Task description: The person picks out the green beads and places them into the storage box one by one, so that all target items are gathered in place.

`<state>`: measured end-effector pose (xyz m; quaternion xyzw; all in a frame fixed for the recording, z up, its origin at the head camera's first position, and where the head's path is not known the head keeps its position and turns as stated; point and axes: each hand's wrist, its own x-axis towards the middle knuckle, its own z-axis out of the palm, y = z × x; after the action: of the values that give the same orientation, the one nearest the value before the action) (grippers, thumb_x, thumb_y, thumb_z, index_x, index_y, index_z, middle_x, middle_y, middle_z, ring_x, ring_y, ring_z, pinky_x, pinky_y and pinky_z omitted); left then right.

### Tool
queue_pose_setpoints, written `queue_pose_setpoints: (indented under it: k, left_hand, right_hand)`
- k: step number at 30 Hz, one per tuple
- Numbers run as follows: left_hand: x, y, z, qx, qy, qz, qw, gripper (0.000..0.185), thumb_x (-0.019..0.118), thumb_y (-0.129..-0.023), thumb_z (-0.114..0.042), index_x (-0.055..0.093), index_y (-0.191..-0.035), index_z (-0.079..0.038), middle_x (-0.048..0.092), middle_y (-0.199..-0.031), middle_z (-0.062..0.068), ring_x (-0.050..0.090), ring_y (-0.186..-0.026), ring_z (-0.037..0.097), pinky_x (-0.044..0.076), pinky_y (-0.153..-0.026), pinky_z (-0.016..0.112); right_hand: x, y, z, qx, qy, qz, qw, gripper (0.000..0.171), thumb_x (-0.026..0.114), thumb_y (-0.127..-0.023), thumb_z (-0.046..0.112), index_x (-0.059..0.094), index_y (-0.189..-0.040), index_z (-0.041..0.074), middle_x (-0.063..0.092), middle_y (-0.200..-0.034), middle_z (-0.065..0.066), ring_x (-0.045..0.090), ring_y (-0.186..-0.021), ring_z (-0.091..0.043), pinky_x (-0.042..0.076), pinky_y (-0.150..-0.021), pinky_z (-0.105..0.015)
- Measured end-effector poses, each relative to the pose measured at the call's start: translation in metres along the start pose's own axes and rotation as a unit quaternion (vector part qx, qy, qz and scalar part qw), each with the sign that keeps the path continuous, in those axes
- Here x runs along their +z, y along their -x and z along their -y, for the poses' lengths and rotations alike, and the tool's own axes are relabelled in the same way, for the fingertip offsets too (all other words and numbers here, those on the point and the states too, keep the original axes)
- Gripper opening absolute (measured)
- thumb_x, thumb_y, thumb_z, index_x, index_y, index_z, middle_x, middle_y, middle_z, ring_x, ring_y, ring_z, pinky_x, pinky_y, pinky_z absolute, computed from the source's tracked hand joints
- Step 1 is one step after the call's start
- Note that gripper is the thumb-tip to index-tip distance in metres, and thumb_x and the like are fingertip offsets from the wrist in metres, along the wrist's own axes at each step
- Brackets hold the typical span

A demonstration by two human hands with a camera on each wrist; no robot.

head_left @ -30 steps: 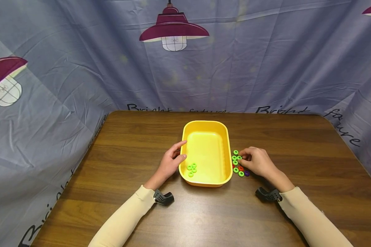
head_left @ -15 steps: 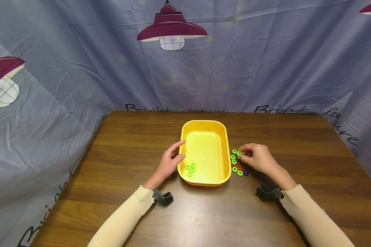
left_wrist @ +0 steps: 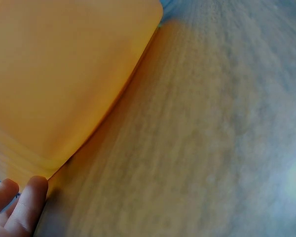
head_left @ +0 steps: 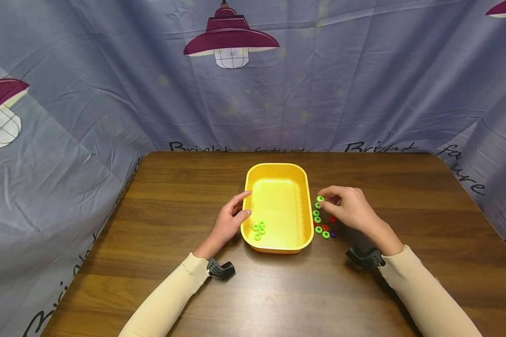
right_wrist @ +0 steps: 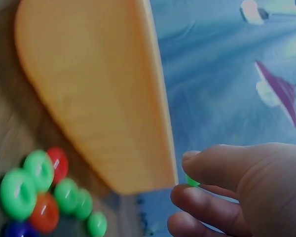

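Observation:
A yellow tray (head_left: 307, 220) stands on the wooden table, with several green rings (head_left: 259, 229) in its near left corner. My left hand (head_left: 229, 220) grips the tray's left rim; its fingertips (left_wrist: 19, 207) show beside the tray wall (left_wrist: 64, 84). My right hand (head_left: 347, 208) is lifted just right of the tray and pinches a green ring (head_left: 320, 199) between thumb and fingertips; that green ring (right_wrist: 191, 180) barely shows. Below it lie loose green, red and purple rings (head_left: 322, 227), also seen as the loose rings (right_wrist: 39, 190) beside the tray wall (right_wrist: 103, 98).
The table (head_left: 405, 196) is ringed by a blue-grey curtain with lamp prints (head_left: 231, 42) close behind and at both sides. Black wrist camera mounts (head_left: 221, 269) sit at both cuffs.
My right hand has risen from the ring pile with a green ring pinched and moved slightly toward the tray's far right side. The left hand stays on the rim.

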<state>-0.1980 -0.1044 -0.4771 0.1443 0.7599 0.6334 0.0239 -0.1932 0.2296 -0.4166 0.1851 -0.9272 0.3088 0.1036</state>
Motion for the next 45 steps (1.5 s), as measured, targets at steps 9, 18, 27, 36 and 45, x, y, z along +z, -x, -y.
queue_pose_setpoints:
  k: [9, 18, 27, 36, 45]
  left_hand:
    - [0.000, -0.001, 0.001, 0.003, -0.004, 0.001, 1.0000, 0.053, 0.059, -0.095, -0.002, 0.052, -0.147, -0.005, 0.051, -0.151, 0.021, 0.061, -0.125, 0.043, 0.057, -0.094, 0.036]
    - [0.001, 0.000, 0.000, 0.008, -0.001, -0.001, 1.0000, 0.053, 0.059, -0.095, -0.001, 0.052, -0.147, -0.004, 0.052, -0.150, 0.022, 0.061, -0.124, 0.042, 0.056, -0.092, 0.029]
    - [0.001, 0.000, -0.001, 0.007, -0.004, 0.000, 1.0000, 0.054, 0.059, -0.094, -0.002, 0.052, -0.147, -0.004, 0.052, -0.150, 0.022, 0.061, -0.123, 0.043, 0.056, -0.091, 0.027]
    - [-0.001, 0.000, 0.003, 0.008, -0.002, 0.001, 1.0000, 0.053, 0.058, -0.095, -0.001, 0.052, -0.147, -0.005, 0.052, -0.150, 0.022, 0.061, -0.124, 0.043, 0.056, -0.091, 0.028]
    - [-0.001, -0.001, 0.002, 0.014, 0.000, 0.008, 0.9999, 0.053, 0.058, -0.095, -0.002, 0.051, -0.147, -0.004, 0.051, -0.151, 0.022, 0.061, -0.124, 0.044, 0.056, -0.092, 0.028]
  right_hand:
    - [0.012, -0.019, 0.034, -0.019, -0.035, 0.022, 0.999, 0.019, 0.078, -0.086, 0.009, 0.077, -0.104, 0.003, 0.074, -0.083, -0.004, 0.062, -0.071, -0.011, 0.051, -0.062, -0.023]
    - [0.034, -0.034, 0.055, -0.024, -0.038, 0.058, 0.997, 0.019, 0.077, -0.087, 0.012, 0.078, -0.104, 0.004, 0.078, -0.096, -0.009, 0.066, -0.076, -0.016, 0.052, -0.067, -0.025]
    - [0.054, -0.040, 0.076, -0.034, -0.051, 0.096, 0.994, 0.017, 0.077, -0.086, 0.011, 0.077, -0.102, 0.004, 0.075, -0.086, -0.005, 0.061, -0.074, -0.011, 0.049, -0.066, -0.022]
    - [0.073, -0.040, 0.088, -0.041, -0.031, 0.114, 0.992, 0.017, 0.077, -0.084, 0.009, 0.078, -0.101, 0.004, 0.075, -0.081, -0.002, 0.060, -0.069, -0.008, 0.046, -0.062, -0.021]
    - [0.087, -0.038, 0.087, -0.020, 0.010, 0.130, 0.991, 0.016, 0.078, -0.082, 0.009, 0.079, -0.098, 0.007, 0.074, -0.080, -0.002, 0.064, -0.073, -0.012, 0.052, -0.068, -0.029]
